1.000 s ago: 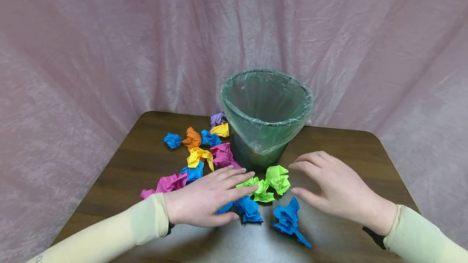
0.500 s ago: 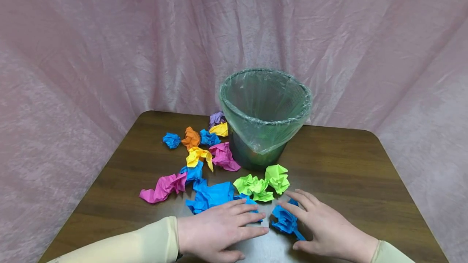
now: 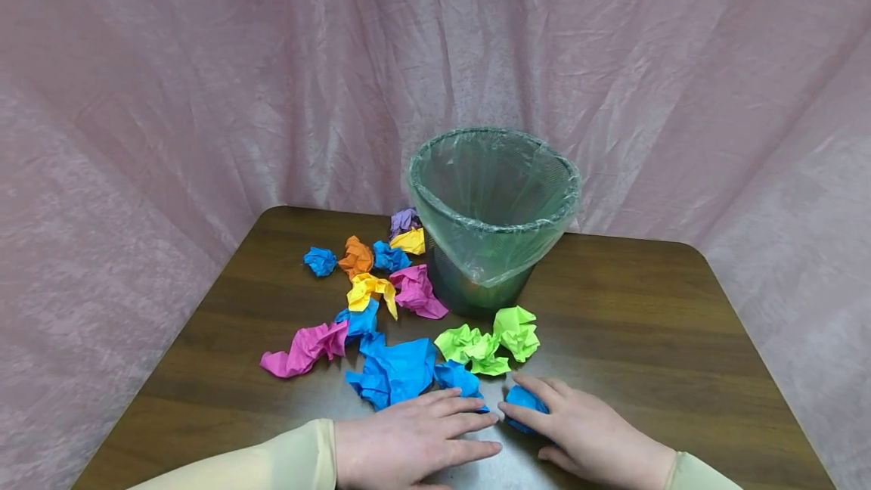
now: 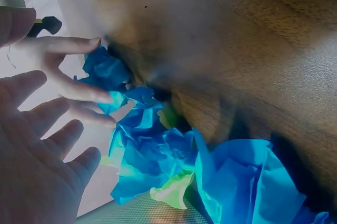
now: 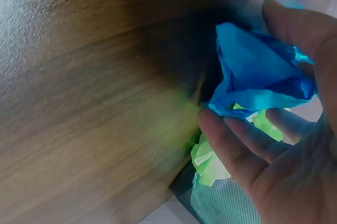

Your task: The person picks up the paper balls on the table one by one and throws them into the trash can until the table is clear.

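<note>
My right hand [image 3: 592,429] cups a crumpled blue paper ball [image 3: 524,407] at the front of the table, fingers over its far side. In the right wrist view that blue paper [image 5: 258,71] lies between thumb and fingers. My left hand [image 3: 415,437] is spread palm down, fingers straight, holding nothing. Its fingertips overlap a smaller blue paper ball [image 3: 459,378] in the head view. A larger crumpled blue sheet [image 3: 395,369] lies just beyond the left hand. Two light green papers [image 3: 476,346] lie past both hands, before the bin.
A mesh waste bin [image 3: 483,289] with a translucent green liner [image 3: 493,248] stands at the back middle of the table [image 3: 653,339]. Left of it lie several crumpled papers: pink [image 3: 306,348], yellow [image 3: 367,289], orange [image 3: 356,257], blue [image 3: 320,262] and purple [image 3: 404,221].
Both hands have come nearer the table's front. My right hand has moved from beside the green paper onto the blue ball. The left hand has drawn back, uncovering the larger blue sheet.
</note>
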### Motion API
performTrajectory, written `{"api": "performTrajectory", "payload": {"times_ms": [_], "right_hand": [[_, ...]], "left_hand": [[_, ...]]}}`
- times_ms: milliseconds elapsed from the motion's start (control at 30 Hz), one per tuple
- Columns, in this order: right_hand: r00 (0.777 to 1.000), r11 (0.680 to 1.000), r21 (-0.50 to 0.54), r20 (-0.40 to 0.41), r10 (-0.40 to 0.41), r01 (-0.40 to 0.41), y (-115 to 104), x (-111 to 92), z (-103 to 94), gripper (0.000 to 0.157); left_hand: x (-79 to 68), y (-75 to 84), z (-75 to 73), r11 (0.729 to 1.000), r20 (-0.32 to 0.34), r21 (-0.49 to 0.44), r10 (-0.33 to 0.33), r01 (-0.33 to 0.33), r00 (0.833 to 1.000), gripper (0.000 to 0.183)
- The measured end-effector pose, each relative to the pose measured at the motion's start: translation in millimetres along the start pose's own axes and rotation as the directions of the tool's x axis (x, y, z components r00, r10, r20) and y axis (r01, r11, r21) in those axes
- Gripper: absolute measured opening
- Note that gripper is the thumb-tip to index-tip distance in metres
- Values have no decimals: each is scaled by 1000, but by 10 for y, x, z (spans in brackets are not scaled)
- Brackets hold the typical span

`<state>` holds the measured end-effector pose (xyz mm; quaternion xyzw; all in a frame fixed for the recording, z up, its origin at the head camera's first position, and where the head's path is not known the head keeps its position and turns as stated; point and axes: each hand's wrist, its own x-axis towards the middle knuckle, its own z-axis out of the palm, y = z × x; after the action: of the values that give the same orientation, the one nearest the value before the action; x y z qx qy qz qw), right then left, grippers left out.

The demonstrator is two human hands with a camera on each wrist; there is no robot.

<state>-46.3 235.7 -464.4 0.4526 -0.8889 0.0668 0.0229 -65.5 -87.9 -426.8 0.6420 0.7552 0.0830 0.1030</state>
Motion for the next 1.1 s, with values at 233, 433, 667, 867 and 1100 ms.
{"api": "performTrajectory", "payload": {"times_ms": [233,433,667,867,1100], "right_hand": [[1000,1000,18,4,20,-20,11,-1,24,58],[994,1000,4,-111,1,0,73,-12,81,32],[966,999,-43,-256,-38,28,202,-42,140,13],[959,999,-30,-283,6,-15,317,-100,66,17],[954,996,-24,-289,77,-88,410,-149,-108,28]], "left_hand": [[12,-25,28,1000,3,-8,-15,15,1000,67],[46,-30,37,999,-16,24,-23,23,1000,70],[159,-48,15,1000,-43,17,-6,7,999,68],[282,-69,-37,1000,-64,27,-4,6,998,69],[393,-90,-133,999,-53,35,-20,22,998,71]]}}
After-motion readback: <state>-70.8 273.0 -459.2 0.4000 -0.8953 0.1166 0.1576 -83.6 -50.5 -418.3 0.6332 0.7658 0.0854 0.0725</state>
